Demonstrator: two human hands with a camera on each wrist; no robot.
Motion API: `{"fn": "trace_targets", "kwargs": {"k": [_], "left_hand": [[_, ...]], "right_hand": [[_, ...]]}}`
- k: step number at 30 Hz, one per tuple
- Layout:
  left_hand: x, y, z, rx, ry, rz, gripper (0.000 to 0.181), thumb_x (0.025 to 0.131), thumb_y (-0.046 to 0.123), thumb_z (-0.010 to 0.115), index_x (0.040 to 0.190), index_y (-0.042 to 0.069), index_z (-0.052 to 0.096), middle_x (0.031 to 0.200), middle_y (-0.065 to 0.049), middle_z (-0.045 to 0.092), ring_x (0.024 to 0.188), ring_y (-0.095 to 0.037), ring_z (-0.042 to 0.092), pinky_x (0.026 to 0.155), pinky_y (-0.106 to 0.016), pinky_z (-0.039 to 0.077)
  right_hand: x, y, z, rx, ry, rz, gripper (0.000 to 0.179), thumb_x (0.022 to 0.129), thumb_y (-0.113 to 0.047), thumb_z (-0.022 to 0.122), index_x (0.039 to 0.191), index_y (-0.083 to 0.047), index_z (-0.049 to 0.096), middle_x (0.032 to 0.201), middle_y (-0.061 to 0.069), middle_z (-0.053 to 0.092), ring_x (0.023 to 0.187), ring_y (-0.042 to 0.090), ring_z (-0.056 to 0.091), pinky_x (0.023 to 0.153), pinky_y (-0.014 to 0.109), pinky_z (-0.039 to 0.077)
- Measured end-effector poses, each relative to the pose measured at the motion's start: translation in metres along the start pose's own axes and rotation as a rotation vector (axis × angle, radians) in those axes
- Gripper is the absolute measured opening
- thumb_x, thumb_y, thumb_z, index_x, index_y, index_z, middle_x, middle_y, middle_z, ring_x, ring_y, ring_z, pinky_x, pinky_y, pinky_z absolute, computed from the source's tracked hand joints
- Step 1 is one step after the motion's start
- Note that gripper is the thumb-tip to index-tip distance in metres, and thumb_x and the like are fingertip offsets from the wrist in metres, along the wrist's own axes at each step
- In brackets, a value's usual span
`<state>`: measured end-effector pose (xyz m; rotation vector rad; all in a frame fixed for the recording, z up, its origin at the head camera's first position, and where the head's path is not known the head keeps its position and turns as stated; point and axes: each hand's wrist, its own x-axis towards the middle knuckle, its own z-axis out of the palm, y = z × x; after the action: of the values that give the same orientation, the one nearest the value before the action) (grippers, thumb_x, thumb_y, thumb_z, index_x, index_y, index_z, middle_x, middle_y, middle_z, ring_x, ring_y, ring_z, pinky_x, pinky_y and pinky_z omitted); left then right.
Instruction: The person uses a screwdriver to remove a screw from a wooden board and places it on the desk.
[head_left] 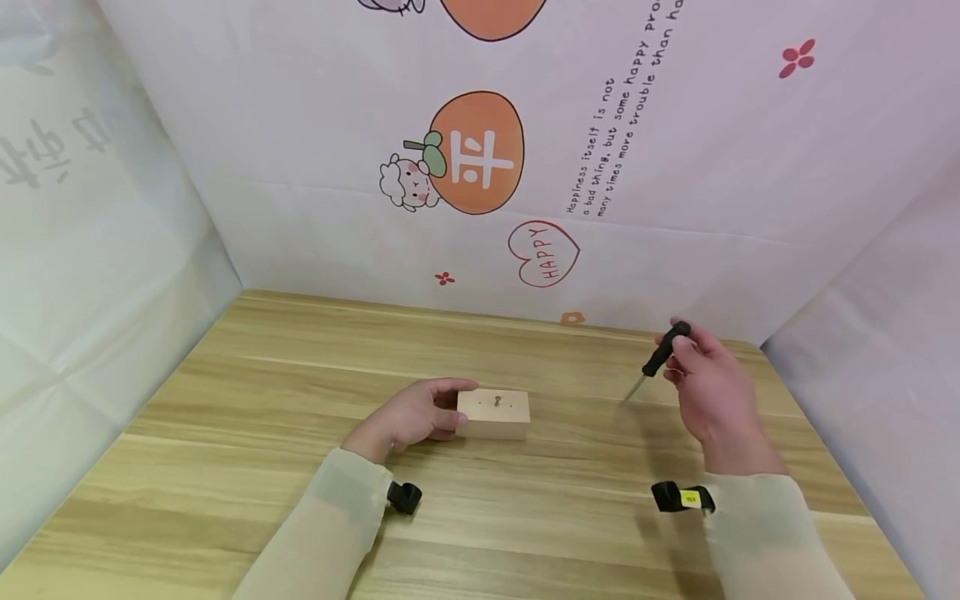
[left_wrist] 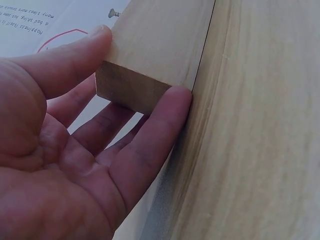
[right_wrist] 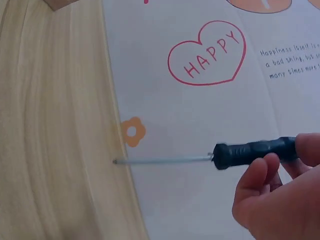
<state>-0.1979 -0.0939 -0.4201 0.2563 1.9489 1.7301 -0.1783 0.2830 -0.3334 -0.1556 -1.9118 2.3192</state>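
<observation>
A pale wooden block (head_left: 492,414) lies on the table in the head view, a screw (head_left: 497,401) standing up from its top between two small dark holes. My left hand (head_left: 412,414) grips the block's left end, thumb on one side and fingers on the other; the left wrist view shows the block's end face (left_wrist: 131,89) between them. Off to the right, my right hand (head_left: 712,387) holds a screwdriver (head_left: 660,358) by its black handle above the table. Its thin metal shaft (right_wrist: 165,160) points down and left, with the tip apart from the block.
The wood-grain table (head_left: 300,500) meets a printed white sheet (head_left: 337,242) at its back edge. More white sheeting (head_left: 97,275) hangs at the left, and another sheet (head_left: 877,308) at the right. Each wrist wears a black strap-on camera, such as the left wrist camera (head_left: 406,497).
</observation>
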Motion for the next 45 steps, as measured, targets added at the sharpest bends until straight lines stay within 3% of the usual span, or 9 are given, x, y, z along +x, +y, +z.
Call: {"fn": "trace_targets", "kwargs": {"k": [3, 6, 10, 16, 25, 30, 36, 45], "left_hand": [[0.0, 0.0, 0.0, -0.001, -0.001, 0.0, 0.053, 0.092, -0.001, 0.07, 0.141, 0.016, 0.059, 0.132, -0.012, 0.054, 0.102, -0.026, 0.062, 0.083, -0.039, 0.056], [0.001, -0.001, 0.001, 0.004, -0.004, 0.006, 0.052, 0.092, -0.001, 0.07, 0.14, 0.017, 0.06, 0.132, -0.012, 0.053, 0.102, -0.025, 0.062, 0.084, -0.038, 0.056], [0.002, -0.001, 0.003, 0.022, -0.017, 0.022, 0.051, 0.092, 0.0, 0.07, 0.139, 0.017, 0.061, 0.133, -0.013, 0.052, 0.101, -0.025, 0.062, 0.083, -0.038, 0.056], [0.002, -0.001, 0.007, 0.023, -0.032, 0.036, 0.051, 0.092, -0.001, 0.07, 0.14, 0.015, 0.06, 0.134, -0.013, 0.052, 0.1, -0.025, 0.063, 0.083, -0.038, 0.056], [0.003, -0.002, 0.01, 0.015, -0.032, 0.033, 0.052, 0.092, -0.001, 0.07, 0.139, 0.016, 0.06, 0.135, -0.012, 0.052, 0.103, -0.025, 0.062, 0.083, -0.038, 0.056], [0.003, -0.001, 0.013, 0.025, -0.035, 0.037, 0.052, 0.092, -0.002, 0.07, 0.139, 0.017, 0.061, 0.137, -0.011, 0.051, 0.103, -0.026, 0.062, 0.083, -0.037, 0.056], [0.001, 0.001, 0.013, 0.029, -0.029, 0.036, 0.053, 0.091, -0.003, 0.07, 0.14, 0.014, 0.06, 0.138, -0.013, 0.049, 0.105, -0.027, 0.061, 0.082, -0.038, 0.057], [0.002, 0.002, 0.012, 0.013, -0.041, 0.033, 0.053, 0.091, -0.004, 0.07, 0.14, 0.012, 0.06, 0.14, -0.012, 0.049, 0.104, -0.027, 0.062, 0.082, -0.039, 0.057]], "right_hand": [[0.0, -0.003, 0.01, -0.14, 0.072, -0.031, 0.035, 0.102, -0.025, 0.058, 0.134, -0.012, 0.056, 0.116, 0.0, 0.06, 0.104, 0.017, 0.05, 0.08, 0.026, 0.04], [-0.003, -0.005, 0.024, -0.195, 0.081, -0.076, 0.03, 0.102, -0.023, 0.058, 0.129, -0.01, 0.058, 0.117, 0.004, 0.06, 0.116, 0.019, 0.052, 0.086, 0.024, 0.043], [-0.008, -0.008, 0.044, -0.172, 0.049, -0.155, 0.027, 0.101, -0.015, 0.06, 0.125, -0.002, 0.059, 0.119, 0.013, 0.059, 0.114, 0.022, 0.058, 0.087, 0.023, 0.051], [-0.017, -0.014, 0.07, -0.106, 0.023, -0.238, 0.029, 0.099, -0.01, 0.062, 0.123, 0.006, 0.058, 0.122, 0.017, 0.062, 0.107, 0.026, 0.064, 0.086, 0.028, 0.054], [-0.029, -0.013, 0.096, -0.124, -0.039, -0.327, 0.03, 0.098, -0.003, 0.062, 0.128, -0.006, 0.062, 0.115, 0.016, 0.065, 0.1, 0.025, 0.068, 0.082, 0.032, 0.057], [-0.034, -0.011, 0.109, -0.193, -0.064, -0.34, 0.03, 0.098, -0.002, 0.063, 0.128, -0.008, 0.064, 0.116, 0.019, 0.066, 0.102, 0.03, 0.067, 0.081, 0.033, 0.057], [-0.037, -0.005, 0.121, -0.285, -0.097, -0.337, 0.029, 0.098, -0.004, 0.063, 0.127, -0.008, 0.063, 0.118, 0.016, 0.066, 0.099, 0.026, 0.067, 0.081, 0.032, 0.057], [-0.039, 0.004, 0.133, -0.283, -0.106, -0.312, 0.028, 0.098, -0.002, 0.063, 0.126, -0.005, 0.063, 0.117, 0.018, 0.066, 0.098, 0.025, 0.067, 0.08, 0.034, 0.057]]}}
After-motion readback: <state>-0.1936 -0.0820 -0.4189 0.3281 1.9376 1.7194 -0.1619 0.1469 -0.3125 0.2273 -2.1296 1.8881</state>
